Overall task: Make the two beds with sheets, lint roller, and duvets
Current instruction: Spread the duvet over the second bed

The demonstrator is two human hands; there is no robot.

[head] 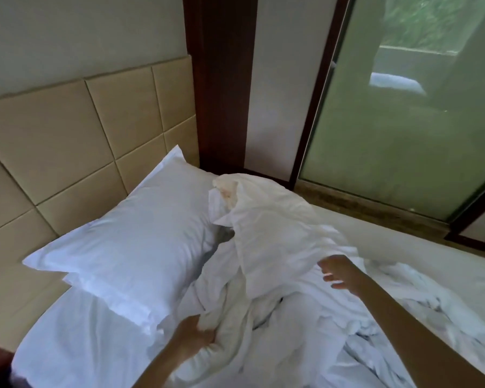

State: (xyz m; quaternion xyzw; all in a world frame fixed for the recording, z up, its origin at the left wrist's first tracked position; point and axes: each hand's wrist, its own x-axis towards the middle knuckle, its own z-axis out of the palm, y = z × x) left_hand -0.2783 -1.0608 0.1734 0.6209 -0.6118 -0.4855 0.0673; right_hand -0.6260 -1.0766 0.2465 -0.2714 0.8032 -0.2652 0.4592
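Duvet [277,233]: white, soft, heavily creased fabric, heaped in the middle of the bed. One fold stands up in a peaked, tent-like shape just right of the pillow. The rest lies in rumpled ridges and hollows toward the near right.
Duvet, peak: a cream-yellow patch shows at the top of the raised fold, beside the white outer cloth.
Sheet [76,351]: white and smoother than the duvet, with shallow wrinkles. It covers the near left of the bed below the pillow, and a flat off-white stretch runs along the window side.
Pillow [123,247]: white, plump and rectangular, with a flat flanged border. It lies at an angle against the headboard, its lower corner beside the duvet bunch.
Left hand [192,336]: fingers curled round a gathered bunch of duvet cloth, just below the pillow's lower corner. The forearm enters from the bottom edge.
Right hand [338,271]: fingers loosely extended and a little spread, at the lower hem of the raised fold. It is blurred, so I cannot tell whether it touches the cloth.
Headboard [53,135]: beige padded panels, square and oblong, matte and leather-like, with recessed seams.
Wooden post [219,79]: dark red-brown and glossy, a vertical band right of the headboard.
Glass door [403,121]: a large, greenish, hazy pane in a dark frame.
Sill [375,208]: a mottled brown, stone-like strip between the glass and the bed.
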